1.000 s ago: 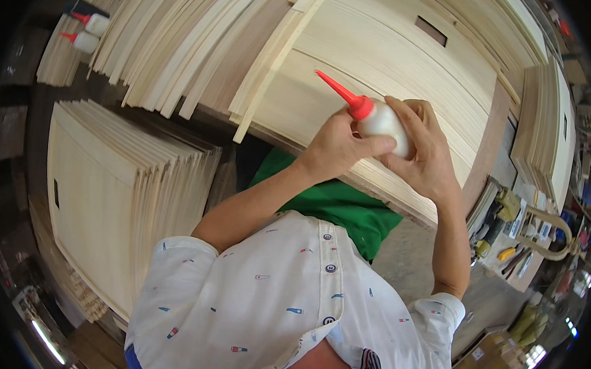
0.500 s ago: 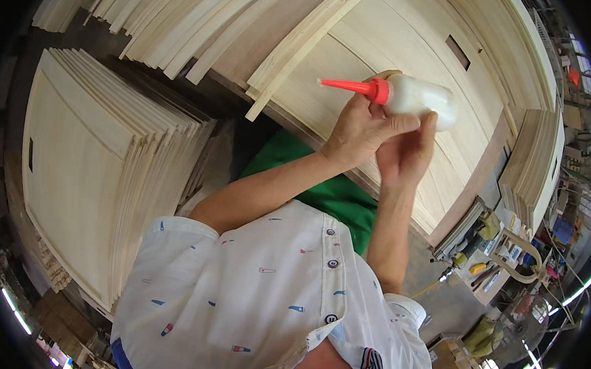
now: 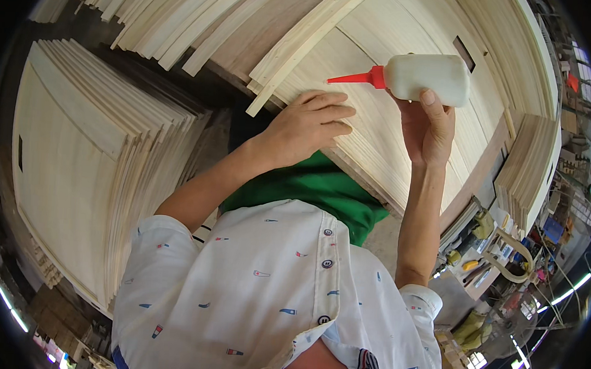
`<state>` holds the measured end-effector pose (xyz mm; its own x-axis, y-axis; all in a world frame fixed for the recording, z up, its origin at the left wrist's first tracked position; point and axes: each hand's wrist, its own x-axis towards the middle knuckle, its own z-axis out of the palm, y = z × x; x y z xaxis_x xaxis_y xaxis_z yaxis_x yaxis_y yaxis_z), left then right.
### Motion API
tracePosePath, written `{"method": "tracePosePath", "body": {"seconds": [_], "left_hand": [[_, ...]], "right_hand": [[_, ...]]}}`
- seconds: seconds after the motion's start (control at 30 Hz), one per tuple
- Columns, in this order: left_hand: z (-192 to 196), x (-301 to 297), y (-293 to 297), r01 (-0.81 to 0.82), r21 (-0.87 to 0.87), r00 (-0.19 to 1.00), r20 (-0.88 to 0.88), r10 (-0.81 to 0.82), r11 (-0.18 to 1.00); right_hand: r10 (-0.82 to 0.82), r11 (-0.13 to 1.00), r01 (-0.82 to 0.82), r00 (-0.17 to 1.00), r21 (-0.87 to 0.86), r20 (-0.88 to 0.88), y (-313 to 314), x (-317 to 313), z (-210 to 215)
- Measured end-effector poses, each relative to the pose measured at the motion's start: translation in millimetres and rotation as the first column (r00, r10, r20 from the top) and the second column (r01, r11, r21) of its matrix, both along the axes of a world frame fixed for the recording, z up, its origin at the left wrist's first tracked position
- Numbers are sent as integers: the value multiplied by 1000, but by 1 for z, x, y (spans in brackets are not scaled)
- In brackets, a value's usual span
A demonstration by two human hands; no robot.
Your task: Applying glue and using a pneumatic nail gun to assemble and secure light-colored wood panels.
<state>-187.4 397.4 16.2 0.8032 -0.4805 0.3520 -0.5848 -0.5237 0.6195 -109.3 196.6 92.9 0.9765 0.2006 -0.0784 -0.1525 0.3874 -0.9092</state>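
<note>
My right hand [image 3: 430, 133] grips a translucent white squeeze bottle [image 3: 429, 76] of the glue-bottle kind. Its red cap and long tapered red nozzle [image 3: 351, 78] point left, and the bottle lies nearly level above a pale wooden panel [image 3: 386, 132]. The thumb presses on the near side of the bottle; the other fingers are mostly hidden behind it. My left hand [image 3: 310, 123] rests palm down at the near edge of the panel, fingers extended and slightly apart, holding nothing. Just beyond it lie narrow wooden strips [image 3: 299, 43] along the panel's left side.
A tall stack of wooden panels [image 3: 70, 152] stands on the left. More curved-looking boards [image 3: 164, 17] are piled at the far left. Another panel stack [image 3: 527, 163] sits on the right. Beyond it a bench [image 3: 481, 271] carries tools and a clamp-like curved piece [image 3: 511, 259].
My left hand has let go of the bottle and come down left onto the panel's edge. My right hand has moved right and slightly away from me, keeping the bottle.
</note>
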Motion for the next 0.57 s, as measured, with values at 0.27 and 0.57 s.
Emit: {"method": "tracePosePath", "body": {"seconds": [0.27,0.57], "left_hand": [[2,-3,-2,-31,-6,999,-18,31,1000],[6,-14,-31,27,66,999,37,-30,997]], "right_hand": [[49,999,-48,998,13,-33,10,5,-6],[171,979,-173,985,-105,-33,24,7,-16]]}}
